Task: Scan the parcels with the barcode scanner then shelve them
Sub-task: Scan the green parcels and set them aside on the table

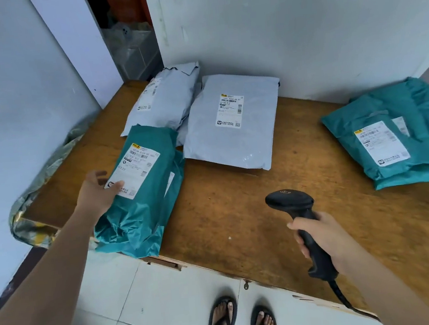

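Parcels lie across the wooden table [240, 212], and I take them from the left. My left hand [97, 193] is spread, thumb on the label of the near teal parcel [143, 196], which overhangs the table's front edge with crumpled foil [38, 181] beside it. Behind it sit two grey parcels [231, 134], overlapping, near the wall. At centre-right my right hand [322, 241] is closed round the handle of the black barcode scanner [290, 202], its head raised over bare wood. Far right, a stack of teal parcels [391, 143] rests well apart.
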### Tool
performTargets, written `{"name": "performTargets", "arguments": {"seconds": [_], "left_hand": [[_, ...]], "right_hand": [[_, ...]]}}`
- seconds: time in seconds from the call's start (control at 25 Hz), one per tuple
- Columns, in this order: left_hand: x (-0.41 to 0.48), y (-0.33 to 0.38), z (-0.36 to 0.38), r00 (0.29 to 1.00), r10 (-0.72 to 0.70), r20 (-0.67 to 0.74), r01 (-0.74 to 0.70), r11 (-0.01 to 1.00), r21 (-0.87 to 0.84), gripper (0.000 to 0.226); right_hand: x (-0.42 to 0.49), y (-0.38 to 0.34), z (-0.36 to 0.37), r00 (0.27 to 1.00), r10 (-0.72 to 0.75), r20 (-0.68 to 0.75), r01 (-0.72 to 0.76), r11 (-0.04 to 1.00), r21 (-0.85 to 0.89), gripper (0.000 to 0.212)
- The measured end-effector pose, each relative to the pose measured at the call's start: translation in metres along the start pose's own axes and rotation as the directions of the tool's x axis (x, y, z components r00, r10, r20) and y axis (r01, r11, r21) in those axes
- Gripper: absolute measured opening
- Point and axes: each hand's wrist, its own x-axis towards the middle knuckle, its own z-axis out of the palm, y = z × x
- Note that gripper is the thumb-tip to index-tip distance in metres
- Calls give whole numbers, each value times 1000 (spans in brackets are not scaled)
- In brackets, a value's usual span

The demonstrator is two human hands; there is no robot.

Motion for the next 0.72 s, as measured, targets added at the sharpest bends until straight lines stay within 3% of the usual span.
{"name": "performTargets", "arguments": {"seconds": [0.12, 0.24, 0.32, 0.4, 0.56, 0.72], "left_hand": [[0, 15, 2, 999, 23, -41, -23, 1000, 15, 60], [-12, 43, 13, 954, 239, -180, -216, 967, 139, 52], [-22, 77, 33, 890, 408, -203, -397, 913, 94, 45], [-30, 111, 66, 853, 512, -105, -513, 858, 15, 39], [-72, 166, 163, 780, 614, 122, -596, 788, -155, 25], [-135, 219, 277, 732, 582, 353, -506, 812, -291, 18]], "right_hand": [[5, -4, -2, 1000, 1, -13, -1, 1000, 2, 23], [9, -9, -5, 999, -2, -35, 3, 1000, 16, 20], [10, -13, -10, 998, -8, -64, 10, 999, 43, 19], [9, -14, -20, 994, -3, -105, 12, 996, 89, 18], [2, -11, -66, 981, 25, -193, 18, 976, 217, 15], [1, 6, -149, 956, 58, -289, 31, 955, 296, 17]]}}
